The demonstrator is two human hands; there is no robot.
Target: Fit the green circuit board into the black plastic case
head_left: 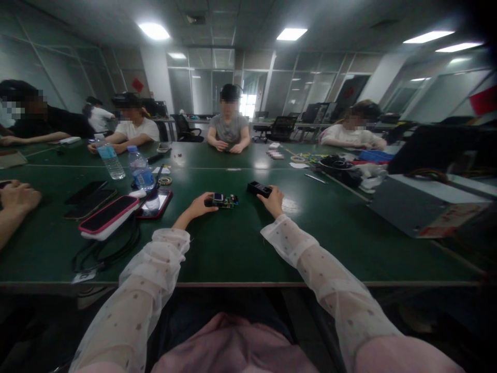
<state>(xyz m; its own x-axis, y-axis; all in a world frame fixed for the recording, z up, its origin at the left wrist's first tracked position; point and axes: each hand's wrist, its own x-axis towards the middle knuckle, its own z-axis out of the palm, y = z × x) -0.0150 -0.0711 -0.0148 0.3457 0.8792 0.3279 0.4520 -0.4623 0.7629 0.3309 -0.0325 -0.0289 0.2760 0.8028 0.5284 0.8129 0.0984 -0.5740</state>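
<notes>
On the green table, my left hand [201, 205] grips the left end of a small circuit board [227, 201] with a little square screen on it. The board's right end sticks out from the fingers, with green and dark parts showing. My right hand [275, 200] is closed around the right end of a black plastic casing [257, 188], which has openings in its face. The casing lies apart from the board, to its right and slightly farther off. The fingertips under both things are partly hidden.
Phones [111, 213], cables and two water bottles [142, 170] stand or lie to the left on the green table [229, 248]. A grey metal box [423, 204] is at the right, near a pen [316, 178]. Several people sit around the table; a co-worker's hand [21, 199] shows at far left.
</notes>
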